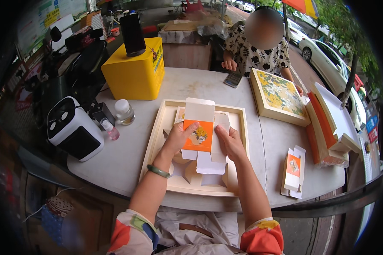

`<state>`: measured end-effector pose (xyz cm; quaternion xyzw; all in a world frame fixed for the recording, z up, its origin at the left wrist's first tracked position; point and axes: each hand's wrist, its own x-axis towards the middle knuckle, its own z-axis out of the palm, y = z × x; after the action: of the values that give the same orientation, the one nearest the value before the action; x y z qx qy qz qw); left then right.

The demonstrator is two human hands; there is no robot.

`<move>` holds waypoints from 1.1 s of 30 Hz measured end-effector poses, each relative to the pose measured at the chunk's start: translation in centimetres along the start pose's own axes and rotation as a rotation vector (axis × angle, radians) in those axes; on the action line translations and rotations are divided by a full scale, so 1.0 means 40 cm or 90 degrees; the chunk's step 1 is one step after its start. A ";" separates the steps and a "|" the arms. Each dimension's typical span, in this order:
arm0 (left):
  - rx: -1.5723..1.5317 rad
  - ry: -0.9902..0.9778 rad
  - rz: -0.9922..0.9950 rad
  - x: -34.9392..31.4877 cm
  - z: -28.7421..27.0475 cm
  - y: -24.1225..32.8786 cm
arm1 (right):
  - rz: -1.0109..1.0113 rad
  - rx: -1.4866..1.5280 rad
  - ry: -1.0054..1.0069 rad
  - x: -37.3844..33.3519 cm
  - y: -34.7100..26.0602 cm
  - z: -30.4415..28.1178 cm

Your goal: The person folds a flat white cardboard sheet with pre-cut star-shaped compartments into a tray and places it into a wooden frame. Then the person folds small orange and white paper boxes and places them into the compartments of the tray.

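Note:
Between my two hands is a small orange and white folding carton [198,136] with a yellow flower print, its flaps spread out. My left hand [179,138] grips its left side, thumb on the orange panel. At the right, my right hand [230,142] pinches a white side panel. Beneath the carton lies a shallow cream box tray [146,166] with star-shaped gaps in its insert. Another small printed piece shows partly behind the carton, near the tray's far side. My left wrist wears a green bangle [158,171].
A yellow drawer cabinet [130,70] bearing a black phone, a white heater-like appliance [75,128] and two bottles stand left. Rightward are a floral box [281,97], another carton [292,171] and stacked cartons [327,127]. A person [259,46] sits opposite, near a phone [232,79].

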<state>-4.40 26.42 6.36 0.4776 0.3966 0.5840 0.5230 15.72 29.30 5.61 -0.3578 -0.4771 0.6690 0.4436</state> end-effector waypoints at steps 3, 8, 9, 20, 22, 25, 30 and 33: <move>0.029 0.012 -0.025 0.002 0.002 -0.010 | -0.073 -0.131 0.056 -0.008 0.006 0.007; 0.092 0.122 0.035 0.018 -0.016 -0.045 | -0.014 -0.126 0.018 -0.022 -0.006 0.012; 0.083 0.149 0.035 0.020 -0.018 -0.046 | -0.030 -0.147 0.004 -0.023 -0.002 0.014; 0.048 0.007 -0.014 -0.004 0.005 0.001 | -0.062 0.031 0.083 -0.023 -0.016 0.029; 0.003 0.004 -0.043 -0.008 0.024 0.012 | -0.069 -0.016 0.087 -0.014 0.002 0.005; 0.007 0.038 -0.077 -0.001 0.002 -0.007 | -0.048 -0.168 0.025 -0.019 0.002 -0.010; 0.077 0.200 -0.019 0.014 -0.020 -0.036 | -0.004 -0.191 -0.050 -0.044 -0.032 0.024; 0.107 0.169 0.047 0.022 -0.014 -0.037 | -0.025 -0.297 -0.016 -0.048 -0.025 0.026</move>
<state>-4.58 27.51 4.95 0.4525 0.4917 0.6256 0.4026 15.71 27.34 6.97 -0.4329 -0.6312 0.5365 0.3554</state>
